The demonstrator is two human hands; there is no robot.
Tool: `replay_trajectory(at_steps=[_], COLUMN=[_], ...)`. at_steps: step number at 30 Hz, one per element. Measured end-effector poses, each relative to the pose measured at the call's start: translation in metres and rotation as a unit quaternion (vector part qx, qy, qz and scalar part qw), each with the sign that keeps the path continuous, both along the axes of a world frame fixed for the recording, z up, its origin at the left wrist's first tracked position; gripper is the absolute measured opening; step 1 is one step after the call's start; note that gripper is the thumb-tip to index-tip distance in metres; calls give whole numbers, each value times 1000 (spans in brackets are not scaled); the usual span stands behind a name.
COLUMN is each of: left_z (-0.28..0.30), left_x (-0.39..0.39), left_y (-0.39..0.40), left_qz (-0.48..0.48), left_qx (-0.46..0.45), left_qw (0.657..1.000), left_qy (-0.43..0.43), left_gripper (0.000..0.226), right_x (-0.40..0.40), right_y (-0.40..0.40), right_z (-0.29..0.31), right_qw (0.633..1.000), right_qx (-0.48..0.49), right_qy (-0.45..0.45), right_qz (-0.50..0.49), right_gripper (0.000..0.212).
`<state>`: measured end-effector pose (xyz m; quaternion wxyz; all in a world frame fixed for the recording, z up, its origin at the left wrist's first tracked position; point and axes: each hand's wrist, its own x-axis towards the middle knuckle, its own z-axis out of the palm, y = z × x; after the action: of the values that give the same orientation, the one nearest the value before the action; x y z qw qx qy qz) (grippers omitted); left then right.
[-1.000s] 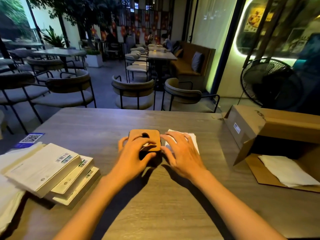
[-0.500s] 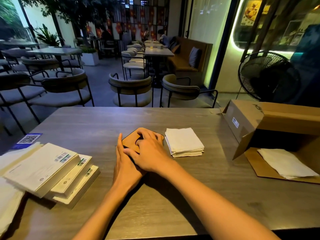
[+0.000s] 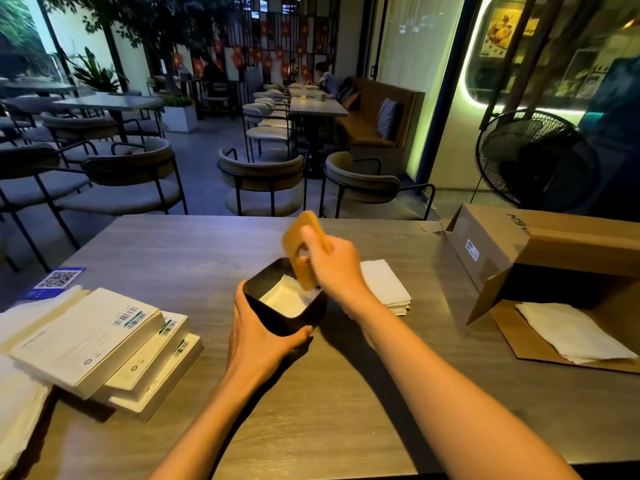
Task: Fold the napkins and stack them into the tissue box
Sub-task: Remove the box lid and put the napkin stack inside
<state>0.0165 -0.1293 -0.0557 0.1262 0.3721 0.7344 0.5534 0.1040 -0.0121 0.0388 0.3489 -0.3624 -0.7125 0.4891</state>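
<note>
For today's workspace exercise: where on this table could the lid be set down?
Bare table lies beyond the packets, left of the black box. Another patch lies near the front edge, between the forearms. It is crowded on the right around the napkin stack and cardboard box.

Left hand [image 3: 258,329] cupped with thumb spread, forearm reaching from the near tabletop edge, right hand [image 3: 334,265] raised, fingers pinched shut, wrist bent

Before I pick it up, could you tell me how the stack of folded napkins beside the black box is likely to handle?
The stack of folded napkins looks soft and light, so it would probably sag if lifted by one edge. Its loose layers show at the side, so a push may fan the top ones off. It lies flat; rolling seems unlikely.
</note>
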Motion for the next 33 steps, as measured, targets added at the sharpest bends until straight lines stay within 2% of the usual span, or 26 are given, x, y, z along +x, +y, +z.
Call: replay_trajectory(at_steps=[3,5,7,10,13,15,20,21,23,25,28,31,33], left_z=[-1,-2,-4,-8,-13,-16,-11,-6,4,8,2,0,2], left_x=[-4,-7,-10,-14,-18,-20,-17,-14,-2,11,23,36,44], left_y=[0,2,4,8,10,11,8,4,-3,-4,9,32,52], left_qz=[-13,-16,-20,-20,-21,-14,58,82,103,19,-144,-205,-226], left_qx=[-1,4,8,10,13,19,41,59,116,139,67,41,24], left_qw=[1000,999,1000,1000,1000,1000,996,994,986,978,960,941,929], left_qy=[-26,-36,-11,9,13,17,-49,-44,57,155,229,266,293], left_gripper=[142,141,124,99,78,68,41,37,28,19,14,19,25], right_x=[29,54,80,110,124,127,136,138,139,138,136,135,131], right_y=[44,73,99,121,128,129,130,133,135,133,132,132,127], right_z=[-3,-9,-18,-32,-44,-49,-62,-65,-66,-67,-68,-69,-66], right_qw=[992,980,960,918,888,886,897,897,896,894,899,904,910], right_qx=[-20,-11,-75,-205,-263,-264,-263,-260,-241,-220,-178,-170,-124], right_qy=[51,36,67,151,168,134,-72,-106,-150,-174,-214,-220,-240], right_qz=[-110,-196,-261,-305,-339,-357,-349,-343,-341,-348,-339,-324,-315], right_gripper=[51,54,51,38,28,32,50,49,44,47,53,47,41])
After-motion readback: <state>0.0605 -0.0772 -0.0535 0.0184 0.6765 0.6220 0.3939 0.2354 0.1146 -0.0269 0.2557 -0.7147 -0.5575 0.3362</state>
